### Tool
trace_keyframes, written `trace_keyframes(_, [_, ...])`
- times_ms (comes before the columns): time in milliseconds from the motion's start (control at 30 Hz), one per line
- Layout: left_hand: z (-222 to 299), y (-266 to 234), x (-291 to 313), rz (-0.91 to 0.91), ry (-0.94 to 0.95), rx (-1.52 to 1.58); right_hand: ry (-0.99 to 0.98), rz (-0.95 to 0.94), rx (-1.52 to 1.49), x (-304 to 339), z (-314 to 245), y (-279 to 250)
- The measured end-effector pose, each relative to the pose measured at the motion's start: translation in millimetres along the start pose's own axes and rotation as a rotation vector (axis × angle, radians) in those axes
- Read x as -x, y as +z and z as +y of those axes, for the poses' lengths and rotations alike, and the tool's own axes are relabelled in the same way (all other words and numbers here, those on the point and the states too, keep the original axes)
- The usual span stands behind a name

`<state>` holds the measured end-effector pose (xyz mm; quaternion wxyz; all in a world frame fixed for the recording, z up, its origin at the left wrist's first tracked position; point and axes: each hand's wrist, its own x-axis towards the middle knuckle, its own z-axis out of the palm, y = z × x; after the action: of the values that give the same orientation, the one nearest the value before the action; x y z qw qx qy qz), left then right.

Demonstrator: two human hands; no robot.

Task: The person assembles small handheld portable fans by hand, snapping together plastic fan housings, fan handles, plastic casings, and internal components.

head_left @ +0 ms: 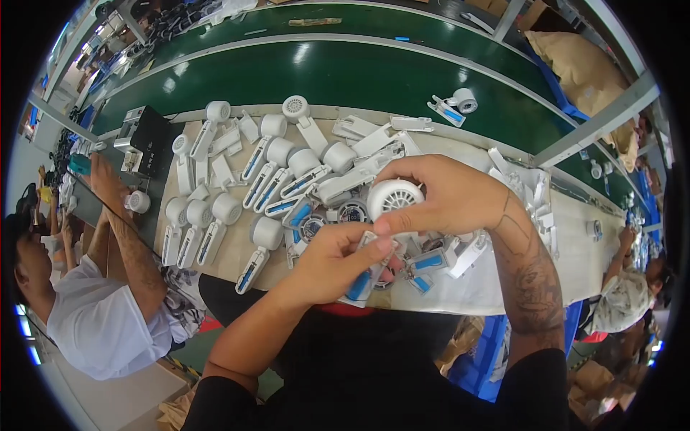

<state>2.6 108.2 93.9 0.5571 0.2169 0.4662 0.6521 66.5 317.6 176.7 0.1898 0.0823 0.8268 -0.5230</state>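
Near the front edge of the bench, my two hands are closed on a white handheld fan. My right hand (449, 194) grips its round head (395, 199), whose slotted grille faces up. My left hand (334, 262) pinches the lower part, where an open handle (361, 282) with a blue piece inside shows below the fingers. The join between head and handle is partly hidden by my fingers. Just beyond my left hand lie dark round fan parts (352, 212). Beside my right hand rest open handle pieces with blue inserts (429, 261).
Several white fans (267, 233) with open handles lie on the left of the bench, loose white shells (359, 129) farther back. A green conveyor belt (345, 72) runs behind, carrying one fan (463, 100). A black box device (144, 140) and a co-worker (108, 316) are at left.
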Motion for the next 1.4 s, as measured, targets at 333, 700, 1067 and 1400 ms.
trace_keyframes(333, [9.0, -58.4, 27.0, 0.429, 0.16, -0.025, 0.214, 0.67, 0.483, -1.8, 135.4, 12.4])
trace_keyframes(700, [7.2, -44.6, 20.4, 0.341, 0.17, 0.195, 0.13, 0.462, 0.211, 1.5, 163.8, -4.2])
trace_keyframes(1067, [-8.7, -33.1, 4.1, 0.297, 0.325, 0.199, -0.211, 0.63, -0.947, 42.0, 72.4, 94.6])
trace_keyframes(1400, [-5.3, -8.9, 10.1, 0.413, 0.377, 0.037, -0.079, 0.653, -0.906, 4.8, 50.1, 124.8])
